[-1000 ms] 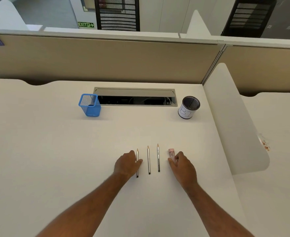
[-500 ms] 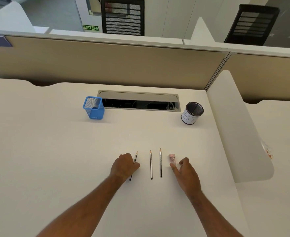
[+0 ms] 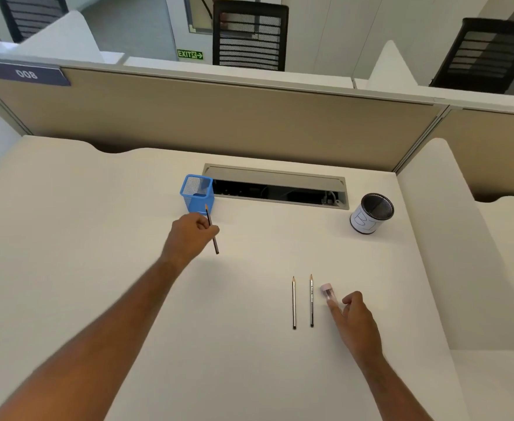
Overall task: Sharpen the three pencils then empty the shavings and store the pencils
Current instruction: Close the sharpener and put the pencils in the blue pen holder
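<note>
Head view: left hand [image 3: 190, 235] hides part of pencil [image 3: 212, 230].

"EXIT" on green sign [image 3: 190, 54]; "008" mirrored on plaque [image 3: 26, 74].

White desk [image 3: 67, 268]; open cable tray slot [image 3: 275, 189] at its far edge beyond both hands. Tan partition [image 3: 219, 117] behind, "008" plate [image 3: 26, 74] far left. 2 black mesh chairs [image 3: 249, 34] past it, green EXIT sign [image 3: 189, 54].
</note>
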